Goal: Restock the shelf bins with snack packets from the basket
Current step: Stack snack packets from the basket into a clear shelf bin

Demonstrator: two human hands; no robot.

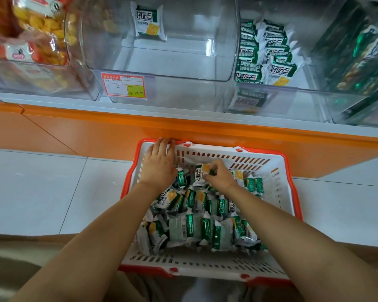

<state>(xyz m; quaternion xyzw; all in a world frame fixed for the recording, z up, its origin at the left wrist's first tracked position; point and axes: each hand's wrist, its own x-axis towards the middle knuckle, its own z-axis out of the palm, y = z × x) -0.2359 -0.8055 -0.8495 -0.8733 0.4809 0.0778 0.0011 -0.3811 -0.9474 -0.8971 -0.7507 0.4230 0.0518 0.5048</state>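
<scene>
The right hand point(218, 178) has its fingers curled, pinching a small white-and-green foil snack packet point(199, 175) by its upper edge, just above the heap. The left hand point(159, 164) lies flat with fingers straight and close together, its fingertips on the far left rim of the white slatted plastic basket with an orange rim point(276, 188). The basket sits on the pale tiled floor point(42, 188), touching the orange front of the shelf base point(183, 127), and holds a loose heap of matching green-and-white packets point(196, 227) (some face up, some showing their barcode backs).

On the shelf above stand clear plastic bins. The middle clear bin point(162, 73) holds a single upright packet point(147, 22) against its back wall and carries a red-and-yellow price label point(124, 88) at its front left. The right clear bin point(303, 101) holds a stacked row of the same packets point(268, 53). To the left, bags of yellow snacks point(42, 33) fill another bin.
</scene>
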